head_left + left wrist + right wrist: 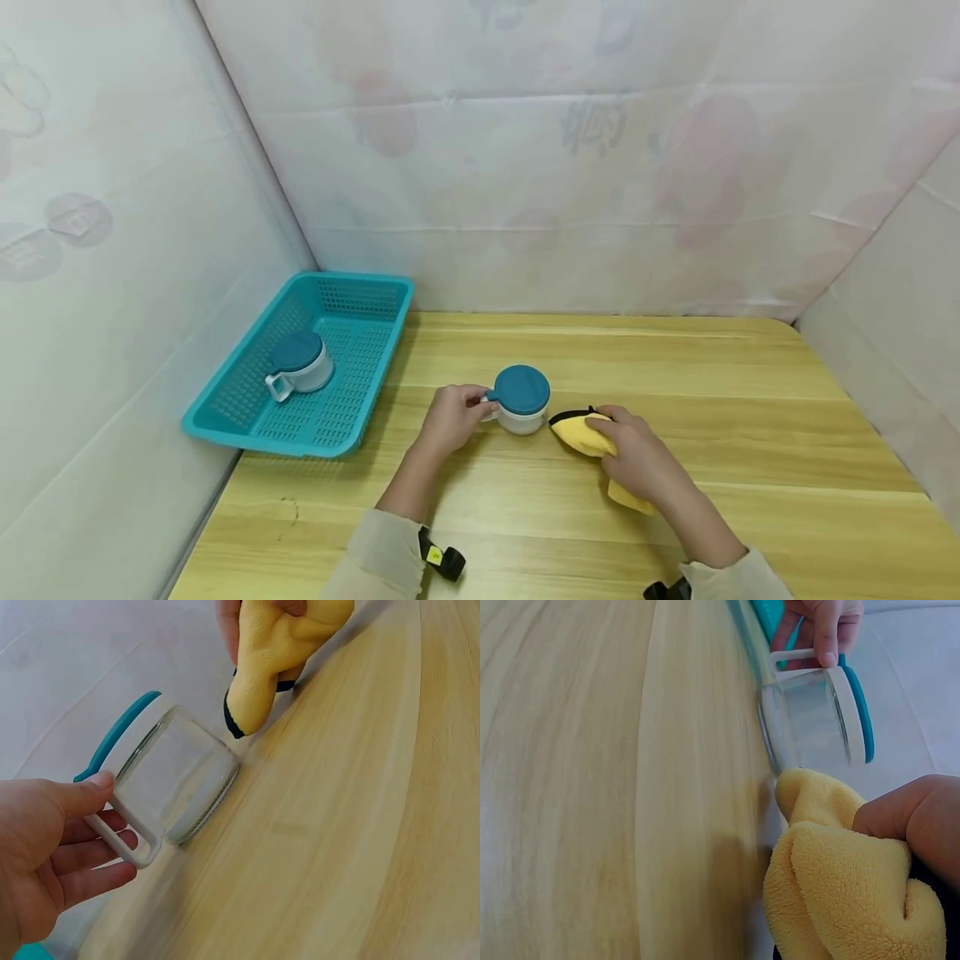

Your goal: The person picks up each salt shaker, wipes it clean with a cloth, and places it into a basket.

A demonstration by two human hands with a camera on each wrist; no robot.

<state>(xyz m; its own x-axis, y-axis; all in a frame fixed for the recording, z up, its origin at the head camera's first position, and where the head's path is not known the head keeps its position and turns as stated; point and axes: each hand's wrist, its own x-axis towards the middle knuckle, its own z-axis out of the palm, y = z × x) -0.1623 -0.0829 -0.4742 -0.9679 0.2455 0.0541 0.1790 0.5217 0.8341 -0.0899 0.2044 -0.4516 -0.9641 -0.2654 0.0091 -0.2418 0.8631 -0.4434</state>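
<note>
A clear glass jar [522,400] with a blue lid, white collar and white side handle is on the wooden table. My left hand [452,418] holds it by the handle, thumb on top near the lid's tab and fingers around the handle, as the left wrist view shows. Just right of the jar, my right hand [636,450] grips a bunched yellow cloth [840,877] with a dark edge. In the head view a small gap shows between the cloth and the jar.
A turquoise plastic basket [360,417] stands at the table's left side. Inside it sits a second blue-lidded jar [307,367] with a white handle. Sheet-covered walls [525,167] border the back and sides of the wooden table [750,400].
</note>
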